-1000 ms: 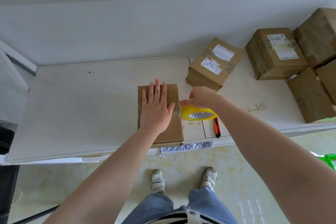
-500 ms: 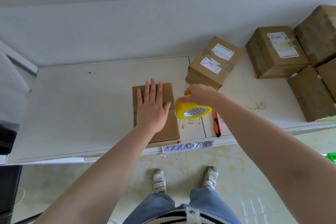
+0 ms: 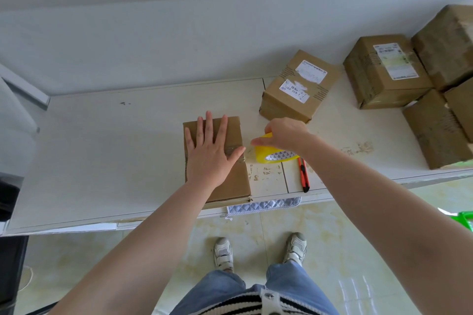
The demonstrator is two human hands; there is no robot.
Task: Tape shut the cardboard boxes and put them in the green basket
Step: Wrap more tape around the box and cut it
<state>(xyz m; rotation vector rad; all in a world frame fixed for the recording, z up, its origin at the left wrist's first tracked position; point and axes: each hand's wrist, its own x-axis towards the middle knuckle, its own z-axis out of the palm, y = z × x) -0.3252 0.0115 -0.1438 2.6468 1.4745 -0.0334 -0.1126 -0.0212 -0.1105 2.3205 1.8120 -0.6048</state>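
A flat cardboard box (image 3: 235,181) lies near the front edge of the white table (image 3: 102,161). My left hand (image 3: 210,153) presses flat on its top with straight fingers, over a strip of clear tape running across the box. Just right of the box, my right hand (image 3: 284,134) grips a yellow tape roll (image 3: 273,155), and a stretch of tape runs from the roll to the box's right edge. A sliver of the green basket (image 3: 464,220) shows at the right edge, below table level.
An orange utility knife (image 3: 304,174) lies right of the roll. A labelled box (image 3: 297,87) sits behind it, and several more boxes (image 3: 389,71) crowd the right end of the table. A quilted cloth (image 3: 263,206) hangs under the front edge. A wall backs the table.
My right hand has drawn the tape roll a little away from the box's right edge, so a short stretch of tape now spans the gap. My left hand stays pressed on the box.
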